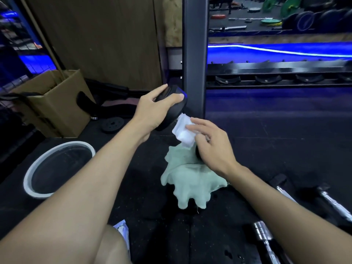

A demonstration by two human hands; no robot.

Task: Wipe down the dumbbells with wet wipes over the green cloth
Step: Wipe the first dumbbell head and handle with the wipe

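A black dumbbell [172, 109] stands tilted over the crumpled green cloth [187, 182] on the dark floor. My left hand [152, 109] grips its upper head from the left, thumb and fingers curled around the rim. My right hand [211, 143] wraps a white wet wipe [183, 131] around the handle just below that head. The handle is hidden by the wipe and my fingers. The lower head shows only as a dark edge under my right palm, resting on the cloth.
A white-rimmed basin [57, 168] sits at the left, a cardboard box [55, 103] behind it. Chrome-handled dumbbells [266, 237] lie on the floor at the lower right. A black rack post [194, 54] rises right behind the held dumbbell. A wipes packet [122, 228] lies near my knee.
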